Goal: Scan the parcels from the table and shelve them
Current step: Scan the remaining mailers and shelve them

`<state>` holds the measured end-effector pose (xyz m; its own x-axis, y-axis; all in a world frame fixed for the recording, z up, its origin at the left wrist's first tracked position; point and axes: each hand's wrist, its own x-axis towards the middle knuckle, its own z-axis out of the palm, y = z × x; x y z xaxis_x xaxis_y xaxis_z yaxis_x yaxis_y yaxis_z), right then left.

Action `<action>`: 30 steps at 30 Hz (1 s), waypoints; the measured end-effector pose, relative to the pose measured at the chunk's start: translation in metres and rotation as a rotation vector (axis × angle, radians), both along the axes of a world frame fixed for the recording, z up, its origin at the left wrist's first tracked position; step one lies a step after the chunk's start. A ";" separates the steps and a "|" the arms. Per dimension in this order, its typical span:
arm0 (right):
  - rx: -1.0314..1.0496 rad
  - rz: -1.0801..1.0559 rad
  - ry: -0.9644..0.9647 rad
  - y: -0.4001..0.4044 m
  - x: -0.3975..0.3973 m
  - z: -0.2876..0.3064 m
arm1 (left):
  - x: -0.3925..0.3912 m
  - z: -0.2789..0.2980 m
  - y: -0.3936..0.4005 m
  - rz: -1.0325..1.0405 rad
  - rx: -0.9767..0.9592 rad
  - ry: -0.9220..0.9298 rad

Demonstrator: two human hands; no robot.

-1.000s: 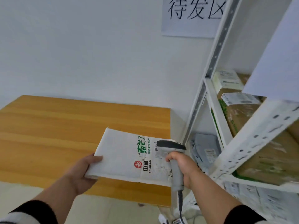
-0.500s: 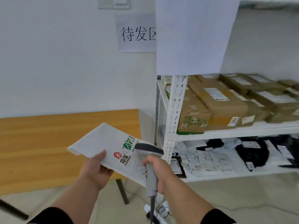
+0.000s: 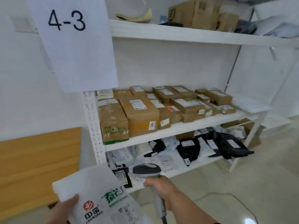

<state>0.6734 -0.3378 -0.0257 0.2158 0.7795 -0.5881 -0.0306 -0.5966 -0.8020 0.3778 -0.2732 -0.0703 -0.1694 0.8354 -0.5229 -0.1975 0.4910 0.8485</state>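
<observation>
While the left hand [image 3: 63, 210] grips its lower left edge, thumb pressed flat on the printed face, the white parcel bag [image 3: 95, 196] hangs in the air at the bottom of the view, tilted up to the left, in front of the shelving and off the table. Red, black and green printing shows on its front, with a shipping label partly visible at its lower right. Just to its right, the right hand [image 3: 161, 191] has its fingers clenched round the grey handle of a handheld barcode scanner [image 3: 148, 171], whose dark head points toward the shelves; a cable leaves the bottom of the handle. Behind both hands stands a white metal shelving unit [image 3: 178, 126]. Its lowest visible shelf holds a loose heap of soft mail bags, white and black [image 3: 189, 149], most carrying labels. On the middle shelf sit brown cardboard boxes [image 3: 140, 115] packed close together, touching side by side, each with a white label; the leftmost box has green printing along its base. On the top shelf rest a larger cardboard carton [image 3: 197, 12] and a curved yellowish object that cannot be identified. A white paper sign [image 3: 74, 42] marked "4-3" hangs over the unit's left upright. To the left, the wooden table [image 3: 37, 167] stands against the white wall.
</observation>
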 end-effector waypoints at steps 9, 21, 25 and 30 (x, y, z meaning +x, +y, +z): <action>-0.055 -0.100 0.045 -0.095 0.181 -0.004 | 0.227 0.007 -0.028 -0.397 -0.077 -0.025; -0.152 -0.319 0.191 -0.128 0.320 -0.032 | 0.418 0.001 -0.028 -0.555 -0.268 -0.170; -0.187 -0.398 0.185 -0.107 0.360 -0.043 | 0.469 -0.018 -0.002 -0.596 -0.362 -0.207; -0.208 -0.455 0.159 -0.064 0.415 -0.044 | 0.530 -0.033 0.041 -0.686 -0.378 -0.127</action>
